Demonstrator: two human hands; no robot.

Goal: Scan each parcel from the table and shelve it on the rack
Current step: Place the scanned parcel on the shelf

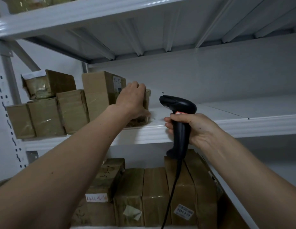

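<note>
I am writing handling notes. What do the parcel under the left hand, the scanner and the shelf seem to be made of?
The small brown tape-wrapped parcel looks like cardboard under glossy clear tape, which glints. The black handheld scanner seems matte moulded plastic. The white rack shelf looks like painted sheet metal, with a folded, ribbed edge.

**Middle shelf: left packed, right open**

Cardboard boxes (61, 106) fill the left end of the middle shelf (210, 124), some stacked two high. The left hand (132, 98), on a parcel (146, 103) beside them, and the scanner (178, 113) block the centre. To the right the shelf lies bare to the far wall. Below, standing boxes (153, 195) crowd the lower shelf.
</note>
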